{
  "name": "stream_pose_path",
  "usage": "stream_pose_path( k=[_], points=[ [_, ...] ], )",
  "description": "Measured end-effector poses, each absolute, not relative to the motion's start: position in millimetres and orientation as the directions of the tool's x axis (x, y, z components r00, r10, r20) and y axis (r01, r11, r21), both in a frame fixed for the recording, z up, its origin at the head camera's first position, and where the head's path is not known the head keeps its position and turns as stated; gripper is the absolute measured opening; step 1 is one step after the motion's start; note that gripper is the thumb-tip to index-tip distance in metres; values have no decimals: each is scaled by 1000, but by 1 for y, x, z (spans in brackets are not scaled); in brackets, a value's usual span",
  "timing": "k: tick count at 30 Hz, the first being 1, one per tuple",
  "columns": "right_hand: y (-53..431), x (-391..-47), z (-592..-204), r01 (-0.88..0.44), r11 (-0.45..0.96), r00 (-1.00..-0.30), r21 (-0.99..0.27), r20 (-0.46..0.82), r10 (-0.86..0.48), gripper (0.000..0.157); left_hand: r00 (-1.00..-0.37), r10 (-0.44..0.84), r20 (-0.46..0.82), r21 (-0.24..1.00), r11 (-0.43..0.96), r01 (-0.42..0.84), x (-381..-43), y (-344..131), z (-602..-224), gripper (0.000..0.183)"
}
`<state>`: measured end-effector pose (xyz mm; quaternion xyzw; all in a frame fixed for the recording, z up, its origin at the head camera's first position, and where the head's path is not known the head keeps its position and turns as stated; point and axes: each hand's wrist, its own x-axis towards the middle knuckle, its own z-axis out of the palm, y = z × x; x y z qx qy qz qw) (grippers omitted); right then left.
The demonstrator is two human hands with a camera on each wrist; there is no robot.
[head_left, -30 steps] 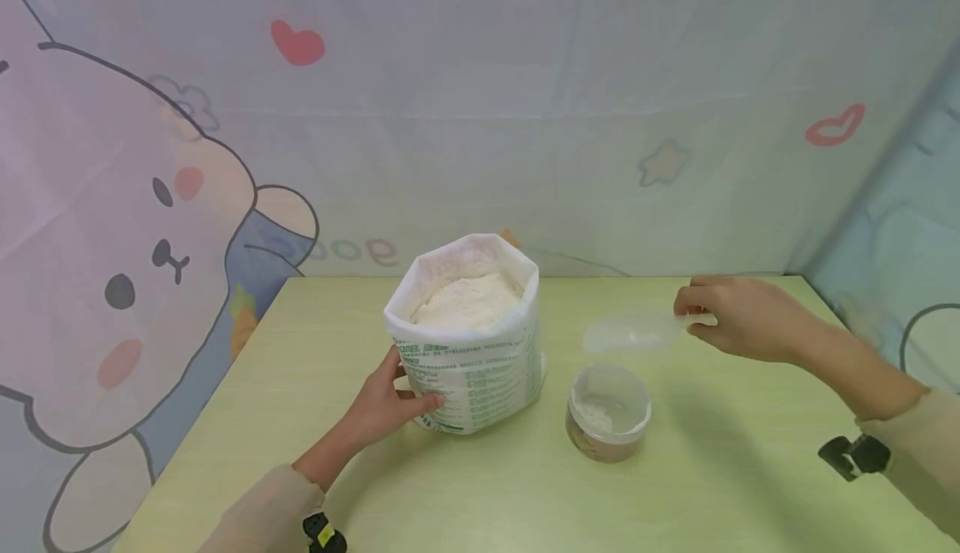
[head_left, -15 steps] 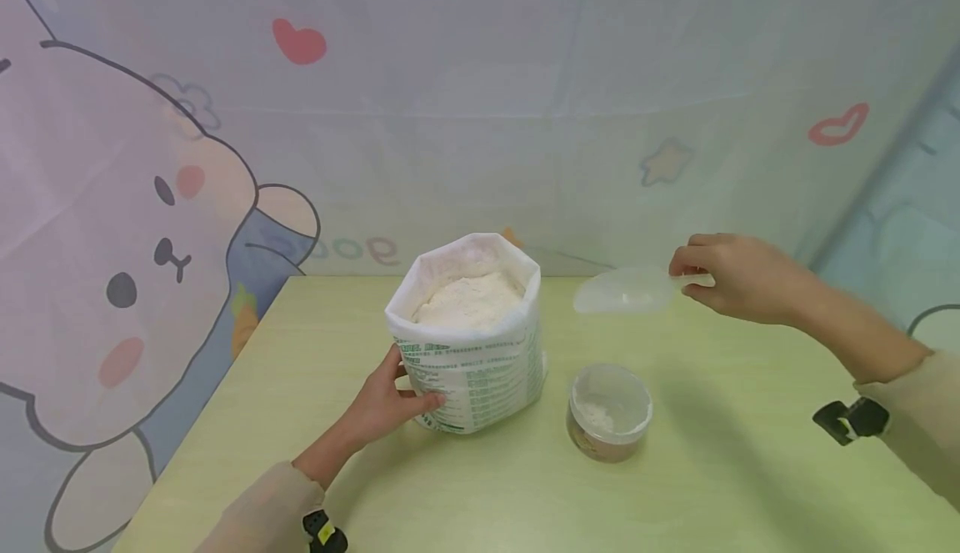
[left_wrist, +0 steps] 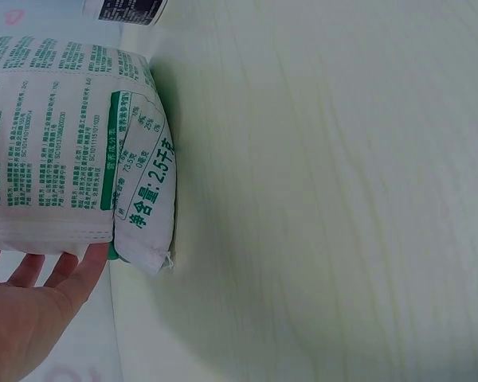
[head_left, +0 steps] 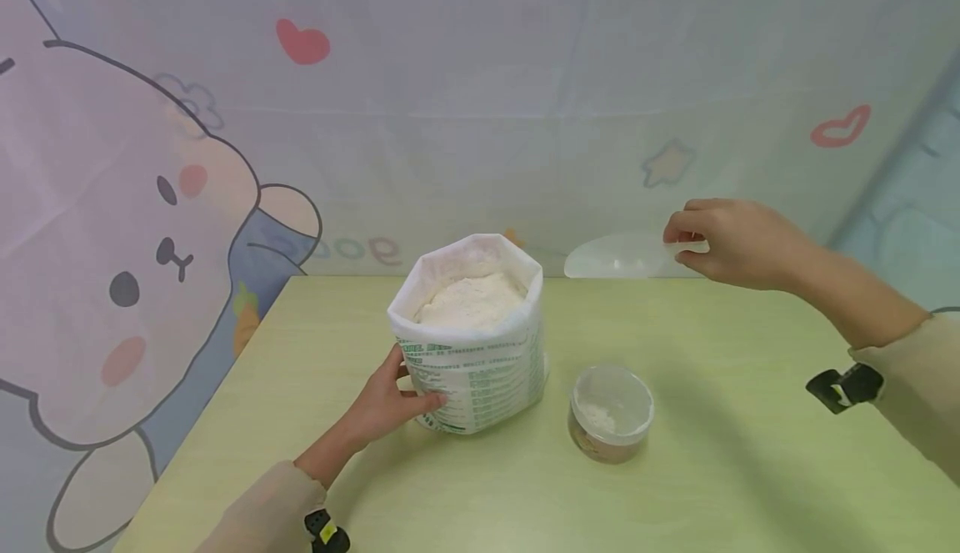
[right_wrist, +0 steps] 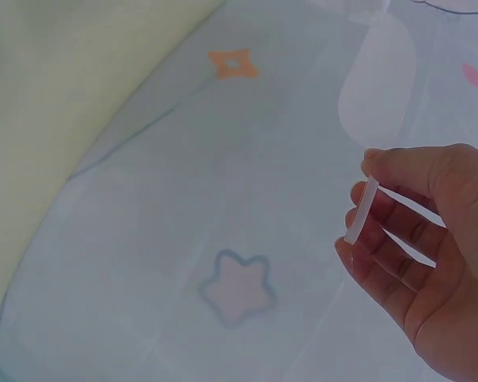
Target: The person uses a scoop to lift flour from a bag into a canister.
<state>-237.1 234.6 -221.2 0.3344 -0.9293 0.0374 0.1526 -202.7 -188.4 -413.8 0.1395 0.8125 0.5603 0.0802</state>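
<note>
A white bag of flour with green print stands on the table, its top rolled outward and white flour showing inside. My left hand grips its left side, thumb across the front; in the left wrist view the fingers lie along the bag's side. High on the right, my right hand pinches the handle of a translucent scoop. The scoop is in the air, right of the bag, its bowl pointing left. Below it stands a round tub with some white powder at its bottom.
The pale yellow-green table ends at a printed cloth backdrop, close behind the bag. The tub stands just right of the bag. Each sleeve has a black wrist device by it.
My right hand has lifted the scoop from low over the table to the height of the table's back edge, moving slightly left. The left hand, bag and tub stay put.
</note>
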Motion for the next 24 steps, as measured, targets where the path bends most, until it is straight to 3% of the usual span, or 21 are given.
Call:
stream_pose_path(
  k=[11,24],
  points=[
    [217,-243,-202,-638,769,-729,32,297,-617,16,-943,331,32,942,306,140,-191,-183,-394,76],
    [176,-247,-179,-664,742,-693,91,298,-657,12,-953,303,23,933,336,129,-202,-190,-414,77]
  ],
)
